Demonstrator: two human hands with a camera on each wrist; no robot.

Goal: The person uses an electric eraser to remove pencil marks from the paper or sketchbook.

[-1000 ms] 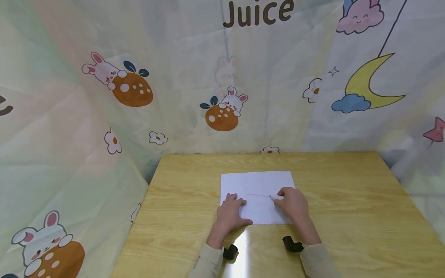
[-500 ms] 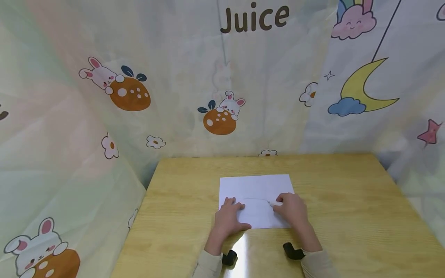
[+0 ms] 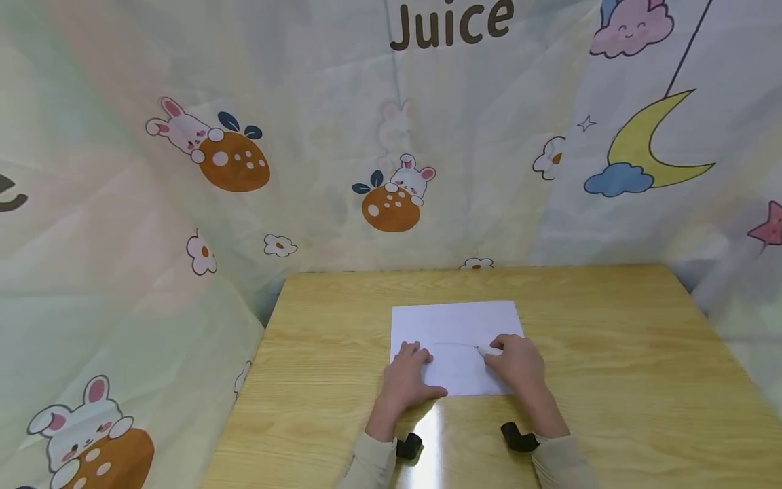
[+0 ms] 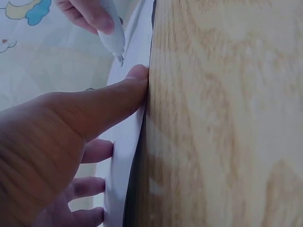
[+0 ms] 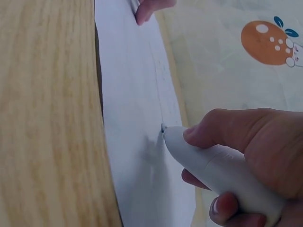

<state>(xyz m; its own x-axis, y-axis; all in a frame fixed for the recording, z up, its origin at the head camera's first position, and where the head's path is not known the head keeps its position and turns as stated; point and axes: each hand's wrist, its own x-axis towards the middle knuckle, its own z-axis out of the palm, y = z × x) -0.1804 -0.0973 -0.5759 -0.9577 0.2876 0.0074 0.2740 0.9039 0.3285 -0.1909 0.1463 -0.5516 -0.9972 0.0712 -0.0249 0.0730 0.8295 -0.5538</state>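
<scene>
A white sheet of paper (image 3: 455, 319) lies on the wooden table. My left hand (image 3: 406, 377) rests on its left part, thumb at the near edge and fingers spread. In my right hand (image 3: 519, 363) I grip a thick white pen-shaped tool (image 5: 218, 165) with a small metal tip. The right wrist view shows that tip at the end of a thin line (image 5: 157, 87) running across the sheet towards the left hand. Whether the line is drawn or cut, I cannot tell. The left wrist view shows the tool (image 4: 111, 28) beyond my left thumb, tip pointing down.
The wooden table (image 3: 611, 339) extends around the paper. A printed cloth (image 3: 318, 136) hangs behind the table and along its sides. A black wrist-worn piece (image 3: 409, 446) sits by the left sleeve, another black piece (image 3: 519, 438) by the right.
The head view tilts a little and comes back. On the paper, both hands and the white tool keep nearly the same places.
</scene>
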